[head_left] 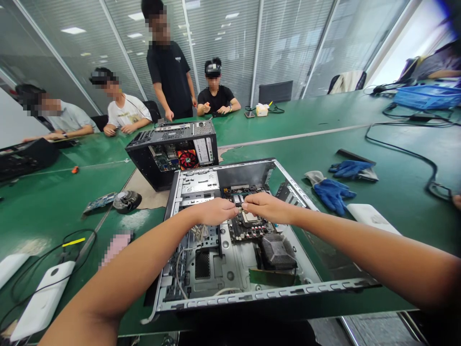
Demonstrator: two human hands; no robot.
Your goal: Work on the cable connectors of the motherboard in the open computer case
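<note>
The left hand (218,210) and right hand (268,206) have fingers pinched (around what, one cannot tell) over the black rectangular motherboard (252,231), toward the far side inside the open silver metal case (252,293). A slip could scratch the square silver processor (249,216).

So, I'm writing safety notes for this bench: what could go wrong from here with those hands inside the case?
The left hand and right hand are bare and close to the silver chip, so a fingertip might smudge it. The heatsink sits near the board, where a sleeve-less forearm or hand could perhaps knock it. Cables below the left hand could snag a wrist.
</note>
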